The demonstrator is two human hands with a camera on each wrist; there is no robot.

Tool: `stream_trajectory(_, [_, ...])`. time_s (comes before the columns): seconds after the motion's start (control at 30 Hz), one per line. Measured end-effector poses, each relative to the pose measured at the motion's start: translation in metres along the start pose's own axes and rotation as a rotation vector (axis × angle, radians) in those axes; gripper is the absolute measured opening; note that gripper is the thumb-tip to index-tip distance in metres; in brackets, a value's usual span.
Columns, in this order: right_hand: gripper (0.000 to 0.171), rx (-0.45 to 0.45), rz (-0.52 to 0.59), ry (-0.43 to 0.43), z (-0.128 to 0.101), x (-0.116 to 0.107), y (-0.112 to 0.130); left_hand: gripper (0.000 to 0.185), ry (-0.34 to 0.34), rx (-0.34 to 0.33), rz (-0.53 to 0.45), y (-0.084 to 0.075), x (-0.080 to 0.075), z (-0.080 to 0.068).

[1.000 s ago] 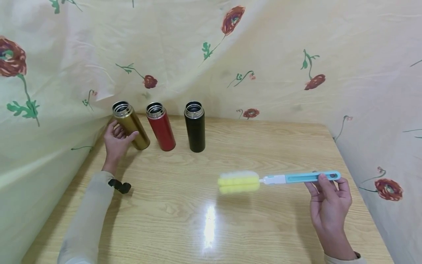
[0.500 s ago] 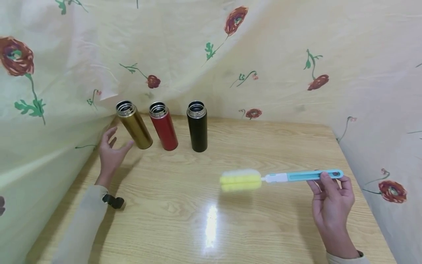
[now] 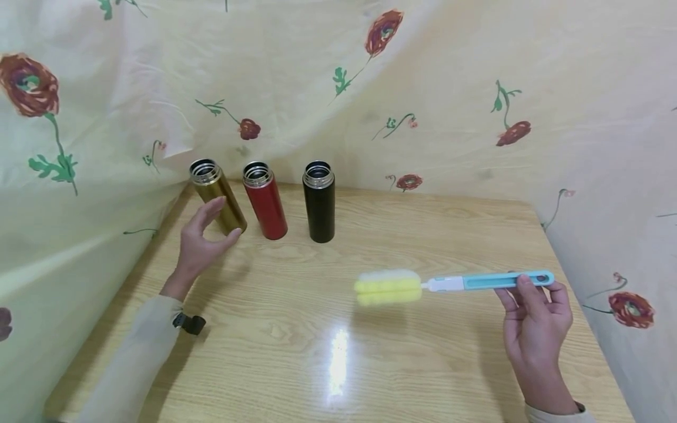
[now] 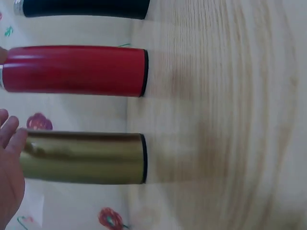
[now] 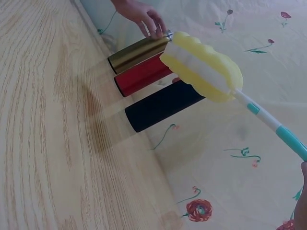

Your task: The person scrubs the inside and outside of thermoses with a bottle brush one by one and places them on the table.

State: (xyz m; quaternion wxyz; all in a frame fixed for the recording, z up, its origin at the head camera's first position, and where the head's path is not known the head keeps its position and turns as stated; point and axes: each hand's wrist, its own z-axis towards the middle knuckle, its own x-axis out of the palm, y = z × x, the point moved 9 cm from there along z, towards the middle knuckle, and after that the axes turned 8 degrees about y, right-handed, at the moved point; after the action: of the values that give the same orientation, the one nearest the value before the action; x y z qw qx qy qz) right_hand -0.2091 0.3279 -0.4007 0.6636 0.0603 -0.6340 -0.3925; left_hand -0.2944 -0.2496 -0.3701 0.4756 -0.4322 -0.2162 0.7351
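Three lidless vacuum flasks stand upright in a row at the back left of the table: a gold flask (image 3: pixel 224 202), a red flask (image 3: pixel 267 205) and a black flask (image 3: pixel 319 211). My left hand (image 3: pixel 202 244) is in front of the gold flask, fingers and thumb spread apart, with nothing in its grasp. In the left wrist view its fingers (image 4: pixel 18 140) overlap the upper part of that flask. My right hand (image 3: pixel 538 329) pinches the blue end of a bottle brush (image 3: pixel 483 281) between thumb and fingers. The brush lies level above the table, its yellow and white sponge head (image 3: pixel 388 288) pointing left.
A wood-grain table (image 3: pixel 423 364) spreads under both hands. Cream cloth (image 3: pixel 449 70) with printed red flowers hangs behind the table and along its left and right sides. A dark band (image 3: pixel 188 323) is at the left wrist.
My left hand has let go of the gold flask, drawn back to the left, then moved right in front of it. My right hand still holds the bottle brush, almost unmoved.
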Motion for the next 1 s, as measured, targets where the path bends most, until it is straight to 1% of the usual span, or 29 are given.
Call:
stream_trajectory(0.1, [0.016, -0.001, 0.004, 0.000, 0.000, -0.001, 0.001, 0.076, 0.108, -0.021, 0.023, 0.003, 0.015, 0.007])
stream_trajectory(0.2, [0.016, -0.004, 0.010, 0.001, 0.000, -0.002, 0.002, 0.080, 0.183, -0.049, 0.006, 0.007, 0.027, 0.013])
stream_trajectory(0.33, [0.014, -0.008, 0.017, -0.004, -0.001, -0.003, 0.003, 0.084, 0.228, -0.089, -0.027, 0.017, 0.037, 0.022])
stream_trajectory(0.43, [0.014, -0.009, 0.019, -0.010, -0.001, -0.005, 0.003, 0.090, 0.253, -0.141, -0.055, 0.031, 0.043, 0.026])
stream_trajectory(0.57, [0.014, -0.010, 0.018, -0.009, -0.001, -0.006, 0.003, 0.097, 0.267, -0.206, -0.092, 0.060, 0.051, 0.029])
stream_trajectory(0.67, [0.014, -0.010, 0.020, -0.007, -0.002, -0.007, 0.003, 0.099, 0.262, -0.227, -0.115, 0.080, 0.057, 0.031])
stream_trajectory(0.7, [0.014, -0.010, 0.017, -0.007, -0.002, -0.007, 0.003, 0.100, 0.261, -0.228, -0.122, 0.084, 0.059, 0.033])
stream_trajectory(0.8, [0.015, -0.004, 0.006, -0.010, -0.003, -0.008, 0.003, 0.099, 0.260, -0.214, -0.142, 0.089, 0.065, 0.036])
stream_trajectory(0.93, [0.016, -0.001, -0.006, -0.012, -0.003, -0.008, 0.003, 0.096, 0.246, -0.191, -0.160, 0.089, 0.068, 0.039])
stream_trajectory(1.0, [0.016, -0.003, -0.007, -0.011, -0.002, -0.008, 0.004, 0.096, 0.237, -0.191, -0.164, 0.090, 0.069, 0.040])
